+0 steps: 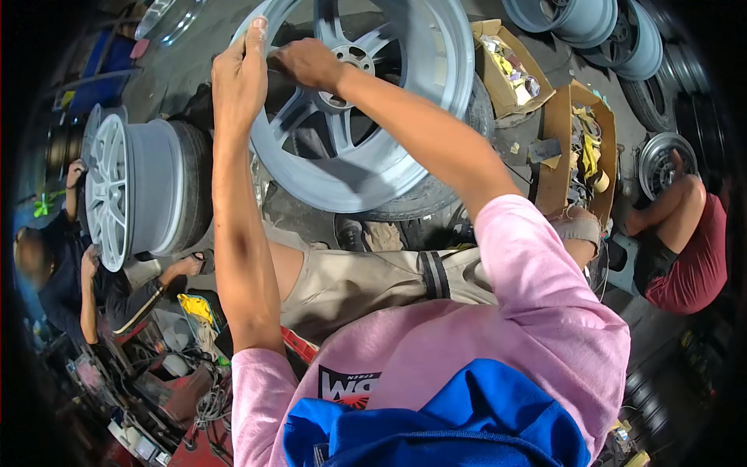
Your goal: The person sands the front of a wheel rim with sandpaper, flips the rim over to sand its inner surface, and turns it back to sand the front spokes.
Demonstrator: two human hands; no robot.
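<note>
A grey alloy wheel rim [389, 180] with several spokes stands in front of my legs, leaning over a black tyre [436, 198]. My left hand [240, 82] grips the rim's upper left edge, its thumb lying along the lip. My right hand [310, 64] reaches across to the upper left of the hub, fingers curled close to a spoke. Whatever those fingers hold, if anything, is hidden.
Two cardboard boxes [554, 159] of scraps stand to the right. At left a person [58, 272] holds another wheel rim [156, 187]. Another person [692, 249] sits at right by a smaller wheel [667, 163]. Tools and cables [210, 405] clutter the lower left.
</note>
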